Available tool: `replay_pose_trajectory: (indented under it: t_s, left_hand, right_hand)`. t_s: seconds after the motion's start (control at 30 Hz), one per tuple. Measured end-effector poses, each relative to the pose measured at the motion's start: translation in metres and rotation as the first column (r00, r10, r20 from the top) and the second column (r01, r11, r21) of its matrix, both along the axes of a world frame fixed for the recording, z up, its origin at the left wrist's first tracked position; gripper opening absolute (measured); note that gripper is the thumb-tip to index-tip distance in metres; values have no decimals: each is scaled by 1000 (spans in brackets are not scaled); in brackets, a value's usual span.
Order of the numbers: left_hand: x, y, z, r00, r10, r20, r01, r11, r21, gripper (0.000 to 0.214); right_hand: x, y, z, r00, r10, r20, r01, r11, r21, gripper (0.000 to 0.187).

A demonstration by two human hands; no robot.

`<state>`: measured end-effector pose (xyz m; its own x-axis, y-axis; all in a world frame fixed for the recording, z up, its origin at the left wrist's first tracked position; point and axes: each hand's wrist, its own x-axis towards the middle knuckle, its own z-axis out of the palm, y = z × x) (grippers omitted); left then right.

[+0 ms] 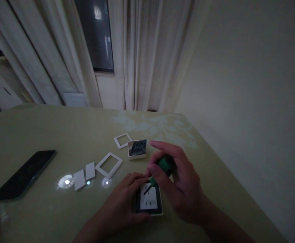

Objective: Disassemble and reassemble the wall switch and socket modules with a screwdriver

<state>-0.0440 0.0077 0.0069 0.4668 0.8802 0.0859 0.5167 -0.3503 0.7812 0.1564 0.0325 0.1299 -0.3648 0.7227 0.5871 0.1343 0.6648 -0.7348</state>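
A wall socket with a white slotted face and a dark border lies on the table at the lower middle. My left hand grips its left side, thumb along the near edge and fingers at the far edge. My right hand is closed round the green handle of a screwdriver. The screwdriver slants down to the left, its dark shaft over the upper part of the white face. Whether the tip touches the socket, I cannot tell. Just beyond my hands stands a white box with a dark socket module tilted in it.
Two white frames, a nearer one and a farther one, lie left of the box. Two small white plates sit beside them. A dark tablet rests on the left. A wall borders the table's right edge; curtains hang behind.
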Motion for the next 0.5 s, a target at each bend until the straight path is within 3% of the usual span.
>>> replay_pose_trajectory:
  t_s: [0.17, 0.3, 0.37, 0.43, 0.5]
  left_hand:
    - [2, -4, 6, 999, 10, -54, -11, 1000, -24, 80]
    - [4, -7, 7, 999, 30, -43, -32, 999, -32, 75]
    - [4, -6, 4, 999, 27, -38, -29, 999, -33, 74]
    - [3, -6, 1, 999, 16, -39, -17, 1000, -19, 75]
    - [2, -6, -3, 998, 10, -56, -9, 1000, 16, 76]
  right_hand:
    - [14, -2, 5, 964, -140, -225, 118, 987, -109, 40]
    - [35, 10, -19, 910, -275, -310, 164, 926, -339, 38]
    - [47, 16, -43, 922, -306, -238, 136, 831, -539, 45]
    - [56, 20, -70, 939, -312, -142, 120, 686, -718, 49]
    - [62, 21, -93, 937, -345, -60, 156, 564, -811, 49]
